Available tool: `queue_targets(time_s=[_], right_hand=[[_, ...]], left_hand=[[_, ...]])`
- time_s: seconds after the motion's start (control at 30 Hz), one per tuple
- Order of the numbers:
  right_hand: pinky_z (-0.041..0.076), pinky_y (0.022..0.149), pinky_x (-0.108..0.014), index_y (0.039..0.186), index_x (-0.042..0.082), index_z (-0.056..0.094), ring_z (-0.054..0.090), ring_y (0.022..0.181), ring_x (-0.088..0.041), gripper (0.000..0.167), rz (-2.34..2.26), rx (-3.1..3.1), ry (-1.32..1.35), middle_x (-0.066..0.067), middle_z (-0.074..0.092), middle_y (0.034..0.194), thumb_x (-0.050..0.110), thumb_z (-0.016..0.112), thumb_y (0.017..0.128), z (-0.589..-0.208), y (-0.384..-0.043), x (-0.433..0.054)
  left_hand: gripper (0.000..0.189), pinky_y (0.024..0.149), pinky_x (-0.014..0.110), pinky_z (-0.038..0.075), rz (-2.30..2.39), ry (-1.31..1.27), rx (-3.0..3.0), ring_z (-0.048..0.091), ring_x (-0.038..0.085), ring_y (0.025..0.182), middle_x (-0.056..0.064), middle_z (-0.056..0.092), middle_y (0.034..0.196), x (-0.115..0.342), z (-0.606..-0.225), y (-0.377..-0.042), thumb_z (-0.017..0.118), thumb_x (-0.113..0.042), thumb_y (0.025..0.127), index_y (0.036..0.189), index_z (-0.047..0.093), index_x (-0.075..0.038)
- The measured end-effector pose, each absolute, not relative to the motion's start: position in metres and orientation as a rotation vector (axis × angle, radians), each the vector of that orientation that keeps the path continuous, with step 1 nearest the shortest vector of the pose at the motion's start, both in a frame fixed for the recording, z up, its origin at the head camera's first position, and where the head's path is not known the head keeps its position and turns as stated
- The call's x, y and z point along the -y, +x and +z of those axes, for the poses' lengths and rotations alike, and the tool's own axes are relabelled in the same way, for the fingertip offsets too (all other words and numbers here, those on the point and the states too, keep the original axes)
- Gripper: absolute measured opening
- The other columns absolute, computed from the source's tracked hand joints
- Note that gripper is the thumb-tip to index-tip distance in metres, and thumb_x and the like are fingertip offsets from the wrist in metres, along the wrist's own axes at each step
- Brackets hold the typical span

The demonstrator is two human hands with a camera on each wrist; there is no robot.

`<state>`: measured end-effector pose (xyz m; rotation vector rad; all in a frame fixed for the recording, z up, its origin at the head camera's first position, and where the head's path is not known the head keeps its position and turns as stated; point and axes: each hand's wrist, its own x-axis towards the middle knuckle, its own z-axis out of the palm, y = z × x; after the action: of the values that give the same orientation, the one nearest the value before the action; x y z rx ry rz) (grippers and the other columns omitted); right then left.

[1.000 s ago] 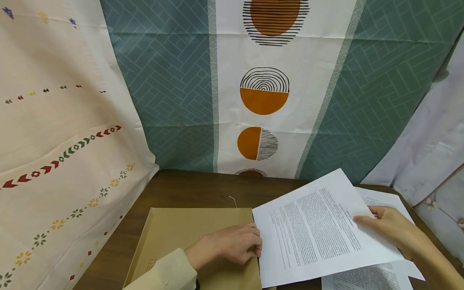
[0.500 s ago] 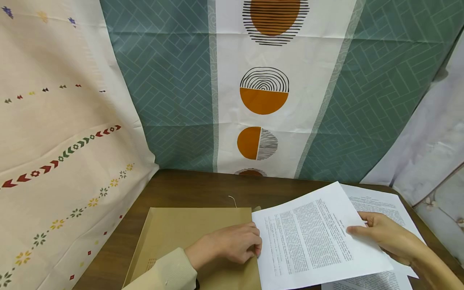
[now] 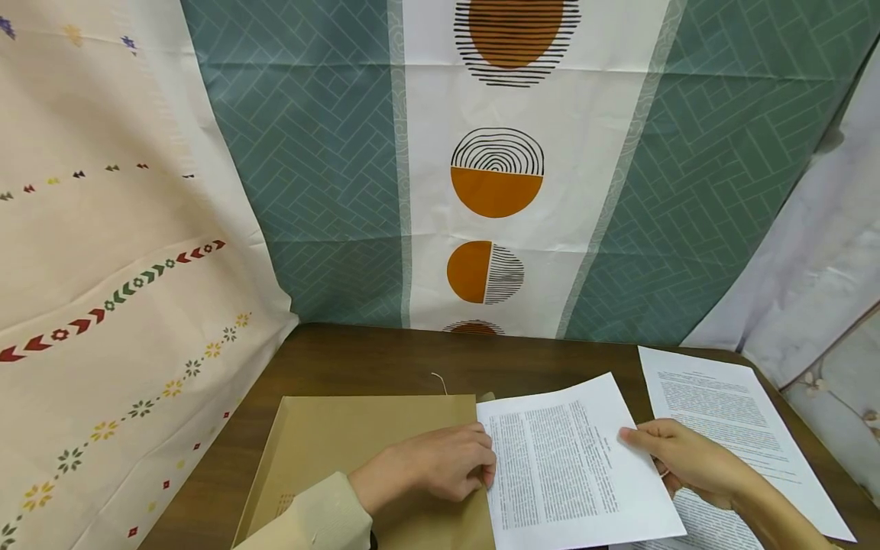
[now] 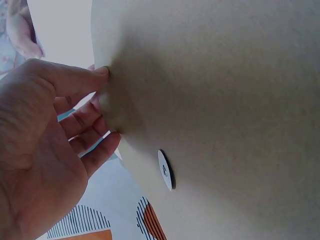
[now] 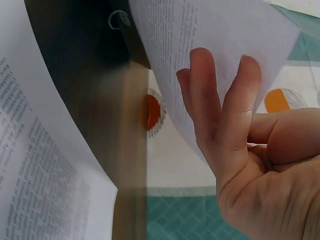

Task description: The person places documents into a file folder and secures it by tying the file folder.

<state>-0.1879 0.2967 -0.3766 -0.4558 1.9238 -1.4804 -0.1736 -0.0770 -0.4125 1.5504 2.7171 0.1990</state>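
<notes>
A brown kraft envelope (image 3: 357, 435) lies at the lower middle of the head view. My left hand (image 3: 443, 462) pinches the right edge at its opening, thumb on one face and fingers behind. A round button (image 4: 166, 170) shows on the envelope in the left wrist view. My right hand (image 3: 687, 458) pinches the right edge of a printed paper sheet (image 3: 557, 466) between thumb and fingers. The sheet's left edge meets the envelope's opening; how much of it lies inside is hidden. In the right wrist view the sheet (image 5: 220, 30) hangs behind several extended fingers.
Another printed sheet (image 3: 729, 412) lies on the dark wooden table (image 3: 357, 355) at the right. Part of a further printed page (image 3: 711, 523) shows under my right hand. A thin string (image 3: 441, 381) sticks out behind the envelope. Patterned cloths (image 3: 330, 191) hang behind and beside the table.
My right hand has moved left and slightly down with the sheet, closer to the envelope, uncovering more of the sheet on the right. My left hand has stayed at the envelope's edge.
</notes>
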Motion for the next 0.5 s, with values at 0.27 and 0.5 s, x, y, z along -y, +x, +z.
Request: queue_targets(time_s=[0.27,0.5], right_hand=[[0.054,0.050,-0.027,0.112,-0.011,0.063,0.072,0.072,-0.024,0.040,-1.460,-1.880,-0.519,-0.025,0.073,0.096,0.022,0.040,0.112,-0.387,-0.189,-0.278],[0.052,0.047,-0.022,0.108,-0.012,0.062,0.070,0.065,-0.018,0.038,-1.460,-1.810,-0.546,-0.027,0.072,0.094,0.020,0.042,0.112,-0.399,-0.190,-0.258]], left_hand=[[0.019,0.087,0.009,0.035,0.201,1.591,-2.705,0.048,0.002,0.094,-0.020,0.051,0.084,0.076,-0.414,-0.172,0.076,-0.010,0.084,0.084,0.068,-0.028],[0.020,0.088,0.009,0.034,0.181,1.599,-2.705,0.049,0.002,0.095,-0.020,0.050,0.083,0.075,-0.414,-0.171,0.076,-0.010,0.084,0.084,0.068,-0.028]])
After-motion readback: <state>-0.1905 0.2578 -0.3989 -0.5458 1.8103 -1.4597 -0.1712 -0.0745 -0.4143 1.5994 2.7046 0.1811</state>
